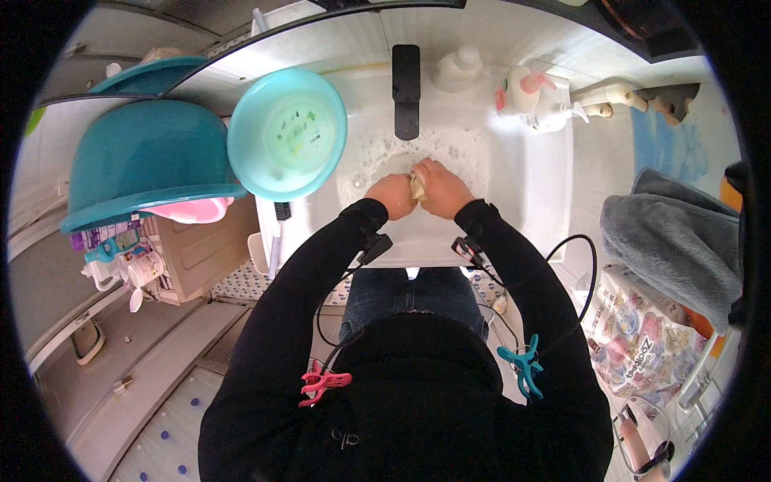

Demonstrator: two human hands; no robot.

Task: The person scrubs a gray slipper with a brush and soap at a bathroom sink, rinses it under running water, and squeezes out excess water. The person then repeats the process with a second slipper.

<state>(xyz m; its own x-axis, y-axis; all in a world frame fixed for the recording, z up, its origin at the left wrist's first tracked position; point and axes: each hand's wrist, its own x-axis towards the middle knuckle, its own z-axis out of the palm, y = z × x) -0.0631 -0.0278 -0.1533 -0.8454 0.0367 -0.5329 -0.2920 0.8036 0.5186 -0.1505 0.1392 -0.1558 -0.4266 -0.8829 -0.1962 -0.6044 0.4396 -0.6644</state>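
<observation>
Over a white sink basin [512, 187], my left hand [393, 196] and my right hand [444, 185] meet around a small, bunched beige item [418, 188], probably cloth. Both hands grip it, and most of it is hidden between the fingers. Soap suds [376, 155] and water lie in the basin beneath and beyond the hands. A black faucet [406, 90] reaches out from the back wall, its end a little beyond my right hand's fingers.
At the left, a light turquoise basin [330, 135] leans beside a larger teal tub [150, 156]. Pump bottles [548, 114] and a white jug [459, 71] stand along the sink's back. A grey towel [668, 235] hangs at the right above a printed plastic bag [644, 343].
</observation>
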